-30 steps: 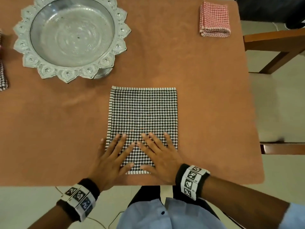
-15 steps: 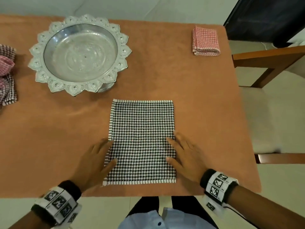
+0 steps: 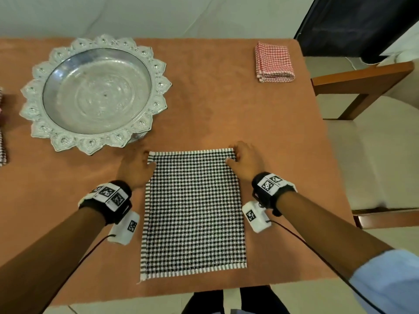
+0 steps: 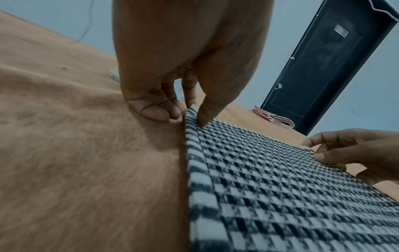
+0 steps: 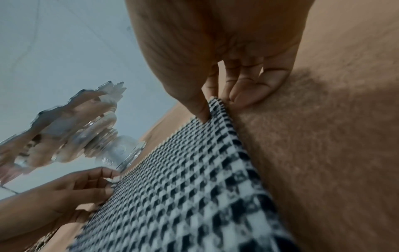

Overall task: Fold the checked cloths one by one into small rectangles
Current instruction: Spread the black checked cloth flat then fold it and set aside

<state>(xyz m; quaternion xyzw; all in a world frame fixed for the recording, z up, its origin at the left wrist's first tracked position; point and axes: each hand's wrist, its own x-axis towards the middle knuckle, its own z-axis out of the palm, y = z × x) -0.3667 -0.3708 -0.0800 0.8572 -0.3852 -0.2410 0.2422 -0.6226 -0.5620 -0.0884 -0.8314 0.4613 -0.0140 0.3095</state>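
A black-and-white checked cloth [image 3: 193, 214] lies flat on the brown table [image 3: 226, 109] as a tall rectangle with striped borders. My left hand [image 3: 145, 160] pinches its far left corner, thumb on top and fingers curled at the edge, as the left wrist view shows for this hand [image 4: 190, 110] and the cloth [image 4: 280, 187]. My right hand [image 3: 234, 155] pinches the far right corner the same way, and its wrist view shows that hand [image 5: 213, 105] with the corner of the cloth [image 5: 194, 187] raised slightly. A red checked cloth [image 3: 274, 62] sits folded small at the far right corner of the table.
An ornate silver pedestal tray [image 3: 158, 85] stands at the far left, just beyond the cloth. More checked cloths [image 3: 2, 143] lie bunched at the left edge. A wooden chair [image 3: 362, 75] stands to the right of the table.
Both hands left the near end of the cloth, slid up its sides and now hold the two far corners. The cloth itself has stayed flat in place.
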